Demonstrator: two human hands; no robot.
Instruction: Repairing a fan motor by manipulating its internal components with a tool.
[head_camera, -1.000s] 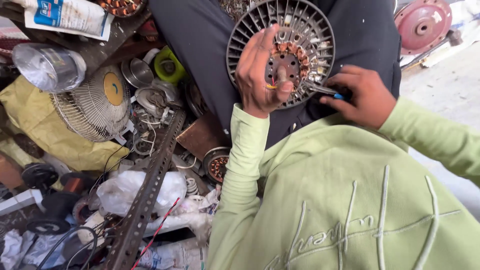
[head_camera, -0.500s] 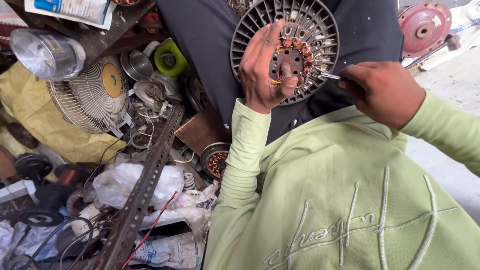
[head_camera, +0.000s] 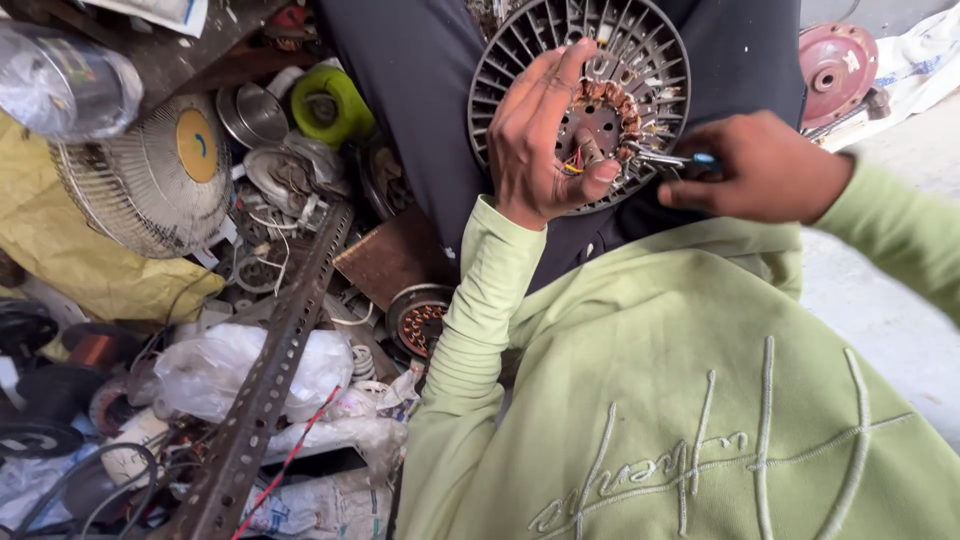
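Note:
On my lap, against dark trousers, rests a round grey fan motor housing (head_camera: 650, 40) with radial fins and copper windings at its centre. My left hand (head_camera: 545, 140) grips this housing, fingers spread over its face and the thumb pressed near the coloured wires at the core. My right hand (head_camera: 765, 165) holds a thin tool with a blue handle (head_camera: 680, 160), and the metal tip touches the windings at the right of the core. Both arms are in light green sleeves.
Scrap lies at the left: a wire fan guard (head_camera: 150, 185), a perforated metal angle bar (head_camera: 270, 370), a green reel (head_camera: 330, 105), a small stator (head_camera: 420, 320), plastic bags and cables. A red motor cover (head_camera: 840, 65) sits top right on pale floor.
My right hand has slid rightward away from the core while the tool tip stays at the windings. The left hand has shifted its hold, fingers now spread higher over the housing.

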